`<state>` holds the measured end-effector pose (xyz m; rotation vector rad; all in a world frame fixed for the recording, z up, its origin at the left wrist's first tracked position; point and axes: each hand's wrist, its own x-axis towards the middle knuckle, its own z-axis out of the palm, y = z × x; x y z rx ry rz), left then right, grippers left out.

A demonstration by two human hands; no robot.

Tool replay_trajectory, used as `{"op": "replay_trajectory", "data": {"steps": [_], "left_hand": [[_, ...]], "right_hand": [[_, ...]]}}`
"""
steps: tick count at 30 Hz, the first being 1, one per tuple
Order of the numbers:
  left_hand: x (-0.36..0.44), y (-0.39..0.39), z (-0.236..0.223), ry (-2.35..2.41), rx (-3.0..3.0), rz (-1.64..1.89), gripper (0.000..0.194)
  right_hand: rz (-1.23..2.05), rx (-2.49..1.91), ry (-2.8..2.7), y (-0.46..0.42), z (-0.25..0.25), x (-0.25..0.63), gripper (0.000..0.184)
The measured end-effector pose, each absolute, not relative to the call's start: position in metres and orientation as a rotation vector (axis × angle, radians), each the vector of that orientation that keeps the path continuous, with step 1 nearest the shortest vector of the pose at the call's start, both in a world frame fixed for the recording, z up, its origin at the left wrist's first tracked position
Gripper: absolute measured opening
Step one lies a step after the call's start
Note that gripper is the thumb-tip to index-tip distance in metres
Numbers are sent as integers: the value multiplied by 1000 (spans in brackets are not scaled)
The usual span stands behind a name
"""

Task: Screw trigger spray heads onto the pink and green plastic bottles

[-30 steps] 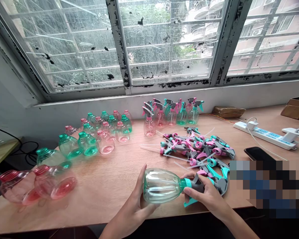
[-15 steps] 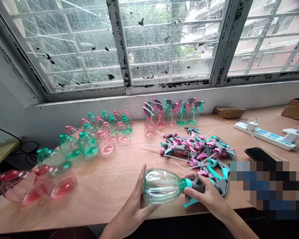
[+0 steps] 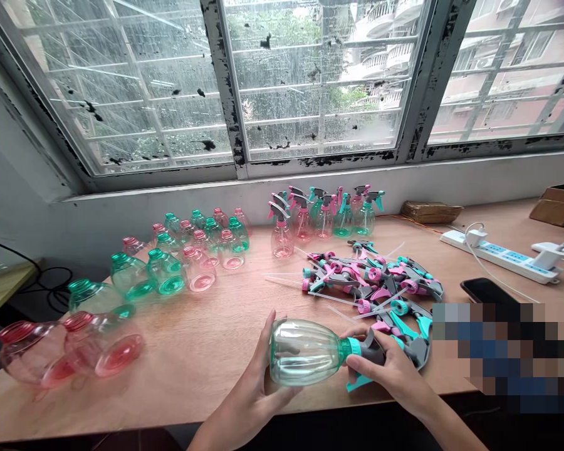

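A clear green spray bottle lies sideways in the air above the table's front edge, its base to the left. My left hand is closed around the base end. At the neck, my right hand grips the grey and teal spray head, its thumb by the teal collar; part of the head is hidden by the fingers. The head sits on the bottle's neck. Just beyond my right hand lies a pile of loose pink, teal and grey spray heads with clear tubes.
Pink and green bottles without heads stand along the left side. Several bottles with spray heads stand by the window wall. Right of the pile are a phone, a white power strip with cables, and a cardboard box.
Almost nothing differs. The bottle has turned slightly about its long axis at most; both hands keep the same hold and place.
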<state>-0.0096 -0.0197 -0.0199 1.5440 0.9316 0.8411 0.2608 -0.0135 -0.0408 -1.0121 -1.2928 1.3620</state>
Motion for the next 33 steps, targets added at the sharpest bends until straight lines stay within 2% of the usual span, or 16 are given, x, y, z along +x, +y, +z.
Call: {"op": "replay_trajectory", "data": {"steps": [4,10,26,33], "left_hand": [[-9,-19,-21,905,1565,862,91],[-13,-16,-22,944,1583,756,104],[-10,-15,-21,877,1560,807,93],[-11,-15,-19,972,1541,753,105]], "right_hand": [[1361,-1014,-1296,-14,-41,261,36],[1356,-1025,-1301,-13,-41,261,37],[1351,-991,-1295,-14,-38,260,31],[1379,-992,-1291,-13,-41,261,37]]}}
